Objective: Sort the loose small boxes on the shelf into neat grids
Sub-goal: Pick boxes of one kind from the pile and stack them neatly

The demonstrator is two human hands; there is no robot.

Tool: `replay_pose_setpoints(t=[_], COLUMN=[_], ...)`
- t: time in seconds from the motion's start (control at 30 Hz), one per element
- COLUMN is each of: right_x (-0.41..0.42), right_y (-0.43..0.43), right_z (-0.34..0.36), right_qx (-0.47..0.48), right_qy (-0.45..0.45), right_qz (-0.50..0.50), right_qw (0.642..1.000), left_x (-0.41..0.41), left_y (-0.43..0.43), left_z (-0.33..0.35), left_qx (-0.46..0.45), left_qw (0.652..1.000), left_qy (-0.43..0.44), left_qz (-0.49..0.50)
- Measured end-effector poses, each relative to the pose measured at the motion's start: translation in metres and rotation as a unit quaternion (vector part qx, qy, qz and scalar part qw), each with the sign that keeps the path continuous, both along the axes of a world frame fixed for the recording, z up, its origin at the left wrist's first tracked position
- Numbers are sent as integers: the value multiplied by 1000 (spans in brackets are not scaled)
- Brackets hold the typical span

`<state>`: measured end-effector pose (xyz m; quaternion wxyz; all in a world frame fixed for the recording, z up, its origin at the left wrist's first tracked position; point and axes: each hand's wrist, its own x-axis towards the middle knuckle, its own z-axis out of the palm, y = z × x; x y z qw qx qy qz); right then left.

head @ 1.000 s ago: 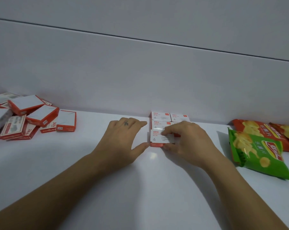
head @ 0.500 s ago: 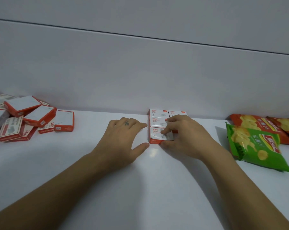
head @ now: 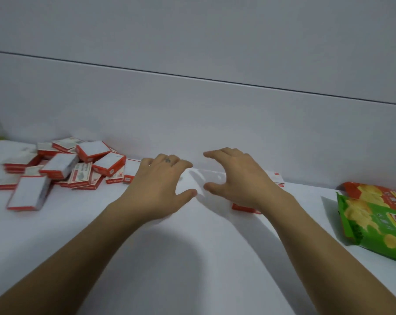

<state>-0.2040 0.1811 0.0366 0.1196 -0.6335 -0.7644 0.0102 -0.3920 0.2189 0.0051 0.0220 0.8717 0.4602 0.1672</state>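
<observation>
A loose heap of small red-and-white boxes lies at the left of the white shelf, against the back wall. A small grid of the same boxes sits to the right of centre, mostly hidden under my right hand; only its red front edge and far right corner show. My right hand hovers over the grid's left part with fingers spread and empty. My left hand hangs beside it, fingers apart and empty, its fingertips close to the nearest loose box.
Green and red crisp bags lie at the right edge of the shelf. The white back wall rises directly behind the boxes.
My right hand has let go of the box it was setting at the front of the grid and lifted with fingers spread. The view has swung left, showing more of the heap.
</observation>
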Motion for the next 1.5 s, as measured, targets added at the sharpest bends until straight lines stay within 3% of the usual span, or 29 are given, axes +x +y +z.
replay_pose_setpoints(t=[0.4, 0.83, 1.2, 1.5], right_x=[-127, -165, -163, -119], right_y=[64, 108, 111, 73], right_z=[0, -23, -28, -3], right_qx=[-27, -109, -127, -73], right_qy=[-17, -99, 0, 168], right_qz=[99, 64, 26, 0], right_qw=[995, 987, 992, 983], left_x=[-132, -170, -162, -126], left_y=[0, 13, 33, 45], left_z=[11, 4, 3, 13], left_qx=[-11, -29, -3, 46], left_qw=[983, 986, 995, 999], left_qy=[5, 32, 33, 23], left_qz=[182, 160, 97, 17])
